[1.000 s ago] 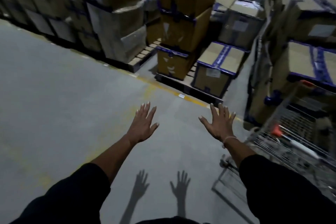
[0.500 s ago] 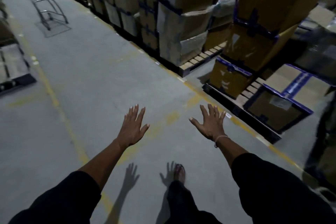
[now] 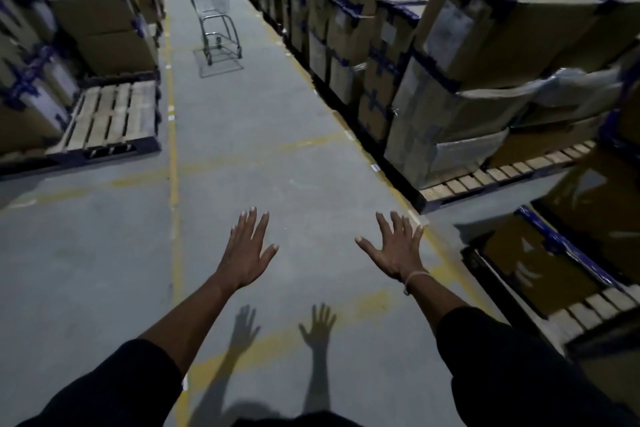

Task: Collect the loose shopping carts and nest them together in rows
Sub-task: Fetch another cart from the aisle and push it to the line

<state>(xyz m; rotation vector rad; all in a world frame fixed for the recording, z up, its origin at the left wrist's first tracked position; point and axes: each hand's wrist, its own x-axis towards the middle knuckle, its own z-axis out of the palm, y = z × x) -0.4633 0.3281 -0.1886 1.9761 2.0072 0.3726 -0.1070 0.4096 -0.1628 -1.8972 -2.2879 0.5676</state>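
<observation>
Walking up to the stray cart

My left hand [image 3: 247,250] and right hand [image 3: 398,250] are spread and empty; the shopping cart [image 3: 213,10] stands far down the aisle (alone), so I should approach squarely between the pallets and take its handle.

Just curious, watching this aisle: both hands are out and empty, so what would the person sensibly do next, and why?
Probably walk straight down the aisle toward the lone shopping cart. The left hand and right hand are open and hold nothing, and the cart stands far ahead, well out of reach, between the stacked cardboard boxes.
</observation>
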